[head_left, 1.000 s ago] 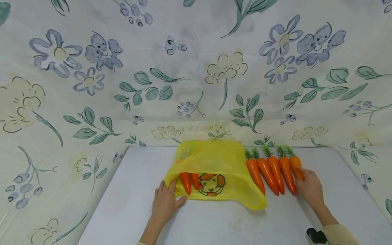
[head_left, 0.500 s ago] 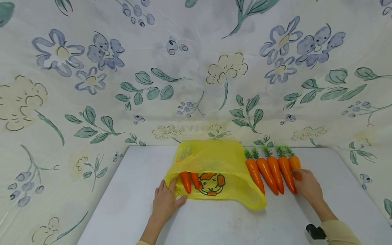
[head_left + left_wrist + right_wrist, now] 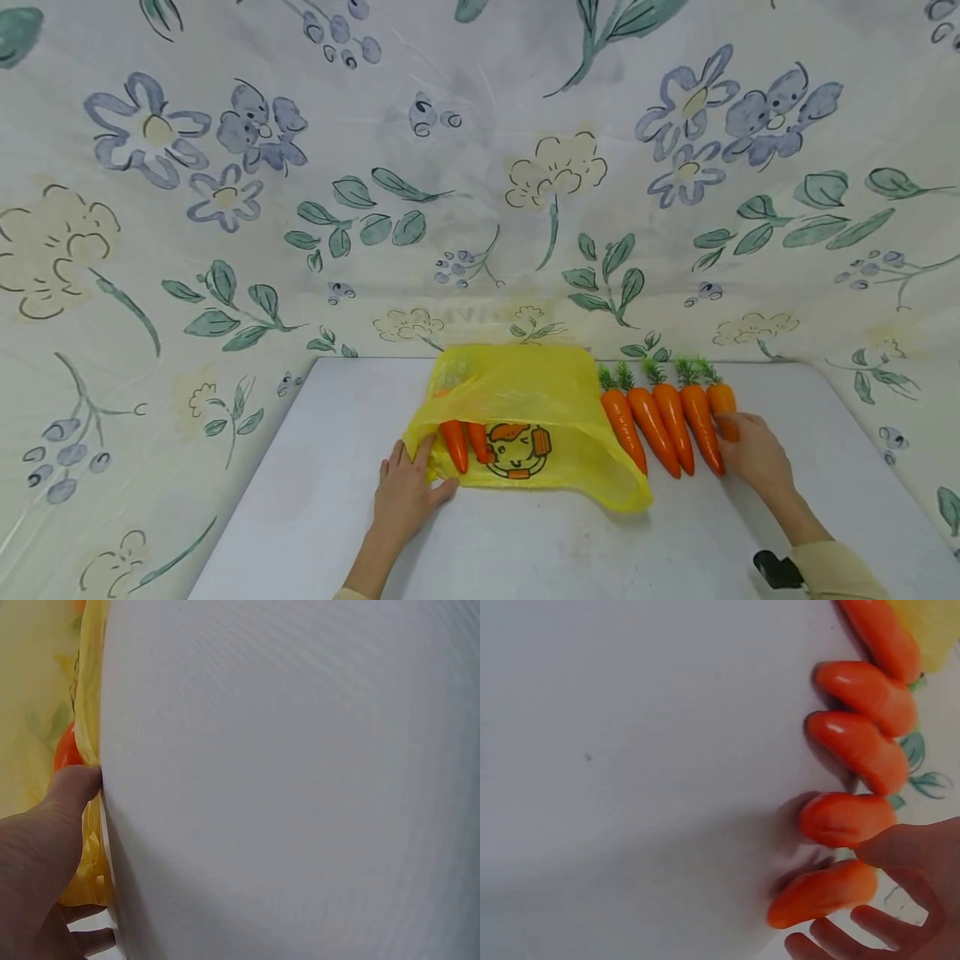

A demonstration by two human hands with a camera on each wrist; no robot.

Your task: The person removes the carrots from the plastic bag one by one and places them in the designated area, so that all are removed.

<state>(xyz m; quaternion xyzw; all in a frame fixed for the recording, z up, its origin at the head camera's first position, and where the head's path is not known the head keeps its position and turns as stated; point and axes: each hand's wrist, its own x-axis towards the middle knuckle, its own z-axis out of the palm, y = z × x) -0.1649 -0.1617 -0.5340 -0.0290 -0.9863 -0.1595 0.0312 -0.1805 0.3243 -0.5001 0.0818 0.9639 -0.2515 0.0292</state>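
A yellow plastic bag [image 3: 517,379] with a printed cartoon face lies on the white table, its mouth facing me. The lower ends of two orange carrots [image 3: 453,447] show in the mouth. My left hand [image 3: 405,496] presses the bag's left corner with spread, fairly straight fingers; in the left wrist view its thumb [image 3: 79,784] is at the bag's edge. At the right end of a row of carrots [image 3: 655,425], my right hand [image 3: 759,458] holds the outermost carrot [image 3: 722,398] near its tip. In the right wrist view, thumb and fingers lie on either side of that carrot [image 3: 821,894].
The row of several carrots with green tops stands beside the bag, its leftmost one against the yellow plastic. A flower-patterned sheet [image 3: 480,208] rises behind the white table [image 3: 540,550]. A black object [image 3: 776,570] sits at my right wrist.
My right hand has shifted slightly on the outermost carrot, covering more of its lower end. The left hand and bag have stayed put.
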